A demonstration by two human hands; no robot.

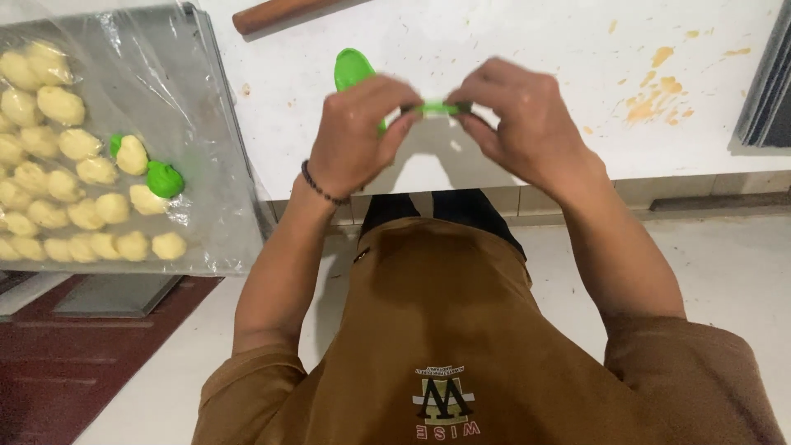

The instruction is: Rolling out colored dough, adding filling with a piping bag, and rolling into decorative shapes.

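Reading the scene from the left edge across:

Tray: a metal tray [216, 124] lined with clear plastic film sits at the left, apparently overhanging the tabletop edge; the film probably keeps the dough from sticking and drying.

Dough balls: rows of pale yellow dough balls [62, 103] fill the tray, packed close, most touching their neighbours.

Green-topped pieces: two of the balls near the tray's right side carry green dough [165, 178], one as a cap, one as a small patch.

Left hand: the left hand [354, 136], a beaded bracelet [317, 188] on its wrist, has its fingers closed in a pinch on one end of a small green dough strip [437, 108].

Green lump: a larger green dough lump [353, 67] lies on the white tabletop [535, 33] just behind the left hand, partly hidden by it, near enough to pull more from.

Strip: it spans the narrow gap between both hands, raised over the tabletop near its front edge, held at both ends as if being stretched or shaped.

Right hand: the right hand [519, 115] pinches the strip's other end, fingers closed on it.

Tabletop far side: a wooden rolling pin [272, 12] lies at the back; orange-yellow smears [655, 95] mark the right.
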